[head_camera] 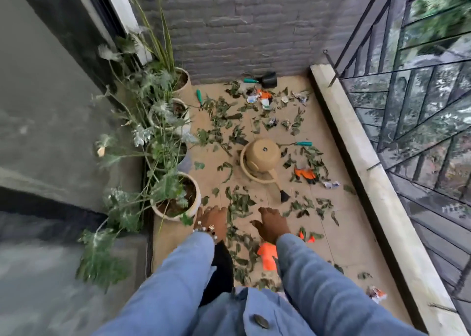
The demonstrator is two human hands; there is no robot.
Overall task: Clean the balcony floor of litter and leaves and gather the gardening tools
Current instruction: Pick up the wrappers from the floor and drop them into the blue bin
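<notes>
Sleeves (178,272) forward | left hand (212,221), right hand (272,225) both empty, fingers loose, above leaves (239,203) | tools scattered: trowel (303,143) beside can (262,157), glove (305,175) right | tip: gather leaves inward, lift tools first

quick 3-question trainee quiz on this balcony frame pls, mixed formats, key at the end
1. True or false: the tan watering can stands upright on the floor.
2. Which tool lies closest to the brick wall? A) the scoop B) the orange glove C) a broom
3. Fill in: the left hand and right hand reach out above scattered ____, holding nothing.

Key
1. False: it lies tipped over, its base facing the camera, spout toward the person.
2. A: the teal-handled scoop sits right at the wall's foot.
3. leaves
</notes>
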